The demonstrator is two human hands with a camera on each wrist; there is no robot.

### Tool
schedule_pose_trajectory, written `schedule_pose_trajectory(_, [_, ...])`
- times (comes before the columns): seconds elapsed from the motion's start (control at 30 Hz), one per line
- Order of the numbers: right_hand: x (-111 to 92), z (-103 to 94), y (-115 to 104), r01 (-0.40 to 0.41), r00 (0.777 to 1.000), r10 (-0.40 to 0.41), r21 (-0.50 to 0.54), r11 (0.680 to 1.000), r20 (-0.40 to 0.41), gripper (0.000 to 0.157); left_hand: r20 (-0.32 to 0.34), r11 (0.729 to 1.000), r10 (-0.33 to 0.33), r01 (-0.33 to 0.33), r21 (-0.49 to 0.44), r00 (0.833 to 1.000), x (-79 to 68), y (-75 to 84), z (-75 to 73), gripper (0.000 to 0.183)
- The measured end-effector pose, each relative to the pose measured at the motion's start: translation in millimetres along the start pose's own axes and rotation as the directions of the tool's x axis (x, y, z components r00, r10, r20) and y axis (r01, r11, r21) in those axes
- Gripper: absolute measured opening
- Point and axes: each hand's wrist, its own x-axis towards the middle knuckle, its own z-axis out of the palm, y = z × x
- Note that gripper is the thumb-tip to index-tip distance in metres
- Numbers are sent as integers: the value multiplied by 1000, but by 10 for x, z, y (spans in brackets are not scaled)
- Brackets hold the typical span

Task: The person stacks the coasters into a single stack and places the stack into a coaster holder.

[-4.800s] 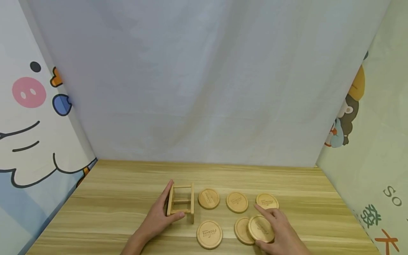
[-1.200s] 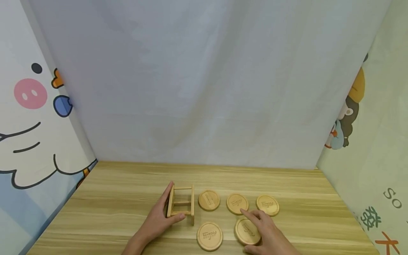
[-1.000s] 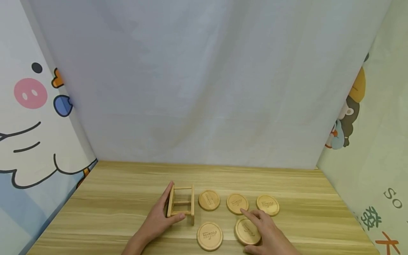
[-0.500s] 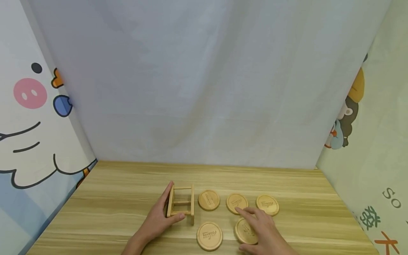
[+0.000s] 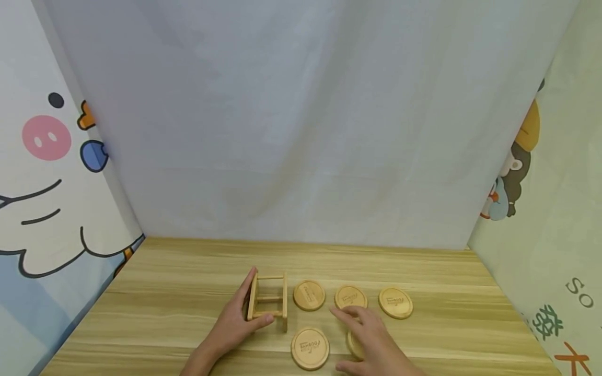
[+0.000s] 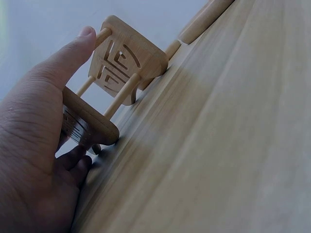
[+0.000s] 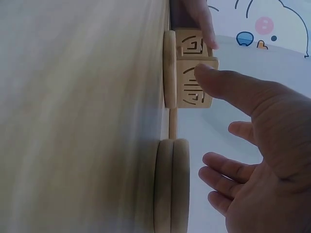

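Observation:
My left hand [image 5: 232,319] holds a small bamboo coaster holder [image 5: 285,305], thumb at its front and fingers along its left side. Carved slots show in the holder's end panel [image 6: 146,56] in the left wrist view; no coaster stands inside. My right hand [image 5: 373,339] hovers with parted fingers over two stacked round bamboo coasters [image 5: 354,347], partly hiding them. In the right wrist view a gap shows between that hand [image 7: 262,160] and the stack [image 7: 180,189]. Left of the stack lies a single coaster [image 5: 310,349] with printed lettering.
Behind, a row of three coasters lies flat: a left one [image 5: 309,295], a middle one [image 5: 350,295] partly behind my right fingertips, and a right one [image 5: 395,303]. The wood-grain table [image 5: 188,271] ends at a pale curtain [image 5: 301,156], with printed cloths on both sides.
The right hand set the coaster it held onto another, let go, then shifted left above the stack. The left hand and the holder stayed in place.

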Motion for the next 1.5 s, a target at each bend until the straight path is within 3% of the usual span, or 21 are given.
schedule_pose_trajectory(0.2, [60,44,-61,-31,999,30,29,999,45,102,7,1000,-4,4,-6,1000,-3,3,2,115])
schedule_pose_trajectory(0.87, [230,236,-194,95,995,-96,22,995,29,103,-4,1000,9,-9,30,1000,9,-23,9,116])
schedule_pose_trajectory(1.13, [292,275,-239,66,994,-70,50,997,79,102,-6,1000,9,-9,23,1000,9,-36,9,116])
schedule_pose_trajectory(1.5, [339,325,-245,95,989,-93,-13,995,114,99,-9,999,17,-17,31,1000,9,-26,11,116])
